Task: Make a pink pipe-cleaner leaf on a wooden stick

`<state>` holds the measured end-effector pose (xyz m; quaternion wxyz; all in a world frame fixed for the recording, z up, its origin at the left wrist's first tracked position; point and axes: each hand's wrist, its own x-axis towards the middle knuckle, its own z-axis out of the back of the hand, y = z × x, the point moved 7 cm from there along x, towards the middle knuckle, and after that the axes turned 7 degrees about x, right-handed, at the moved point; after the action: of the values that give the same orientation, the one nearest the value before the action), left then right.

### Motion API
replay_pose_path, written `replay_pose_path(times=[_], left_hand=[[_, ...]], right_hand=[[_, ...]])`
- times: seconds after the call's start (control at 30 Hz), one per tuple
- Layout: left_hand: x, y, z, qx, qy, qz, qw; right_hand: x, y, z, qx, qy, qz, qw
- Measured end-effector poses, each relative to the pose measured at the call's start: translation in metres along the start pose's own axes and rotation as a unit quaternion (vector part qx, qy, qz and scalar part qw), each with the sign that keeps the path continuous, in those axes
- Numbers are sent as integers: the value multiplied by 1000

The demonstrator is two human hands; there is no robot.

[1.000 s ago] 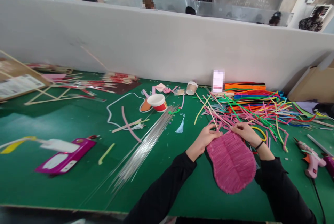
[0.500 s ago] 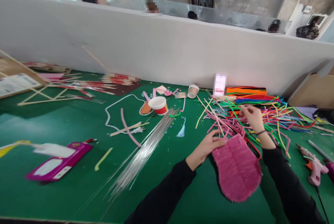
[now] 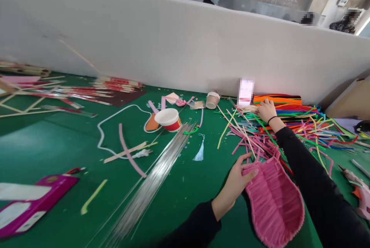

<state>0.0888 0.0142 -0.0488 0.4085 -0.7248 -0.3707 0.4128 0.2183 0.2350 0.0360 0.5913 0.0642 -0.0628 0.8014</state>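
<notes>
Left of the pile of fuzzy stems (image 3: 300,119), thin shiny wires (image 3: 162,173) lie bundled, perhaps so they do not mix. Just in front of the pile, the left hand (image 3: 234,180) pinches the pink panel (image 3: 273,201) (ribbed, velvety, rounded, slightly cupped) by its narrow end, seemingly for steadiness. The right hand (image 3: 267,111) bends over the pile's back; whether its fingers pinch a stem, I cannot tell.

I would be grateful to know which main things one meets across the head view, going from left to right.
Purple packet, yellow strip, red-and-white cup, pale blue tassel, left hand, pink ribbed piece, pink glue gun.
</notes>
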Motion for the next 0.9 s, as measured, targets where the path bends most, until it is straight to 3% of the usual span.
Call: replay_pose_path(times=[0.2, 0.27, 0.33, 0.43, 0.53, 0.77, 0.83, 0.9], left_hand=[[-1, -1, 0, 25, -14, 5, 1000], [-1, -3, 0, 33, -19, 6, 999], [0, -5, 0, 44, -23, 6, 999], [-1, -7, -1, 56, -19, 11, 998], [-2, -9, -1, 61, -16, 13, 998], [-3, -11, -2, 63, -12, 3, 998], [-2, -10, -3, 60, -12, 5, 998], [-1, -9, -3, 63, -22, -2, 998]], right_hand=[[-5, -14, 40, 42, -25, 20, 999], [-8, -25, 61, 77, -63, 11, 995], [-13, -35, 85, 174, -137, 8, 975], [-25, -46, 119, 359, -251, 25, 899], [-34, -46, 146, 463, -309, 50, 830], [-67, -33, 228, 567, -412, 50, 712], [-90, -32, 242, 598, -450, 41, 662], [-119, -34, 238, 622, -481, 9, 618]])
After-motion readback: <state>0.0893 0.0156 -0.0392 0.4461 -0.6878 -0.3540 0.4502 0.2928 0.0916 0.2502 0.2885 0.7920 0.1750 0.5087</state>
